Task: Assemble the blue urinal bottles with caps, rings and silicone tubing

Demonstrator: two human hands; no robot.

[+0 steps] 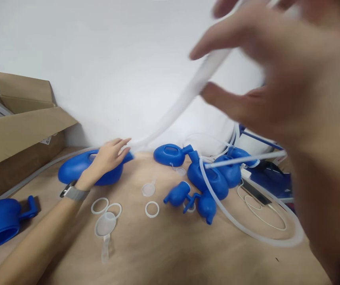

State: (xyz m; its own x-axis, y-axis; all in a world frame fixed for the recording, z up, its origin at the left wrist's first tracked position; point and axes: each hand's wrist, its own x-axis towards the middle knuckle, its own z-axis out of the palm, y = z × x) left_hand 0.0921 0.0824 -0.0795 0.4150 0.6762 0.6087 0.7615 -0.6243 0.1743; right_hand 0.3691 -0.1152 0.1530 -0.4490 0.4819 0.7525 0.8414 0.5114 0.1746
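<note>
Raised close to the camera, my right hand [277, 67] is blurred, its thumb and fingers around a translucent plastic tube [184, 97]. The tube slopes down leftward to my left hand [109, 156]. That hand rests over a blue plastic urinal bottle [77, 168], fingers stretched out and a little apart near the bottle's neck. Its fingertips are close to the tube; whether they touch it I cannot tell. Behind the bottle, a length of tube runs on to the left. A watch is on my left wrist.
An open cardboard box [24, 130] holding tubes stands at left. Nearby lies a blue part with a wide opening [0, 221]. White rings [152, 209] and strapped translucent caps [105, 224] lie mid-table. More blue bottles [207, 178], a looped tube [247, 233] and a cable [260, 221] are at right.
</note>
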